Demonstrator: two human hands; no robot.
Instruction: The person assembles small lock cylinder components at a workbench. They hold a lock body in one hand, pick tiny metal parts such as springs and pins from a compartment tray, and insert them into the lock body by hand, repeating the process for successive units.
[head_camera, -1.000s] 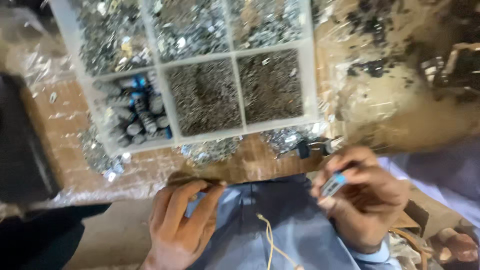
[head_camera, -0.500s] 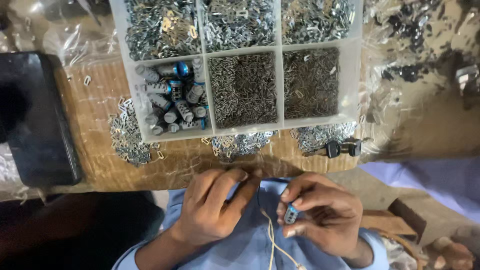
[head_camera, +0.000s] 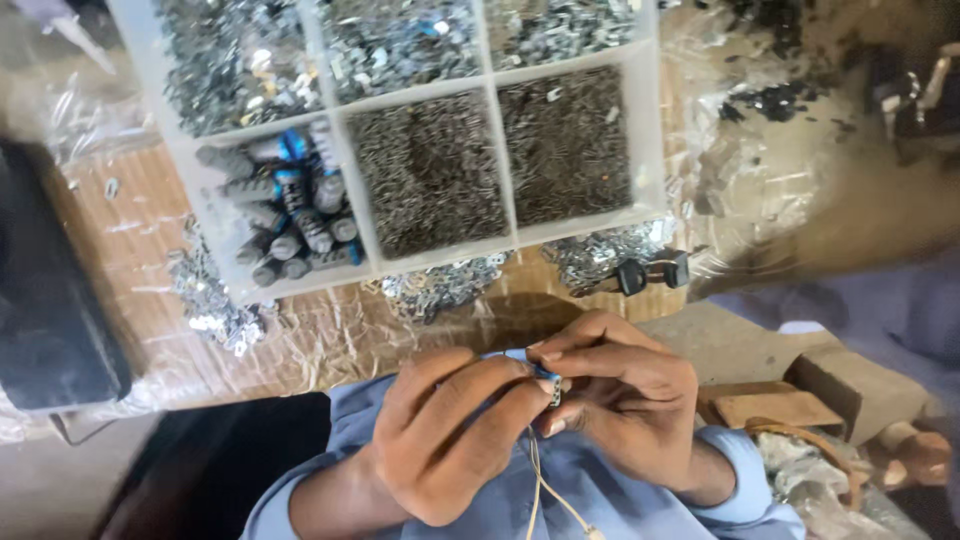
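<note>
My left hand (head_camera: 455, 435) and my right hand (head_camera: 620, 400) meet in front of my chest, fingertips together on a small grey and blue cylindrical part (head_camera: 553, 385). Both hands pinch it; its lower end is hidden by my fingers. A thin beige cord (head_camera: 545, 495) hangs below the hands over my blue shirt. Beyond the hands stands a clear compartment tray (head_camera: 655, 140). Its near left cell holds several grey and blue cylinders (head_camera: 290, 215), and the other cells hold small metal pieces.
Loose shiny metal bits (head_camera: 215, 305) lie on crinkled plastic sheet by the tray's near edge. Two small black parts (head_camera: 652, 272) sit to the right. A black block (head_camera: 45, 300) lies at the left. Brown wooden pieces (head_camera: 800, 400) are at the lower right.
My hands have come together from apart, and the small cylinder that my right hand held alone is now pinched by both. The view has shifted so the tray sits further right.
</note>
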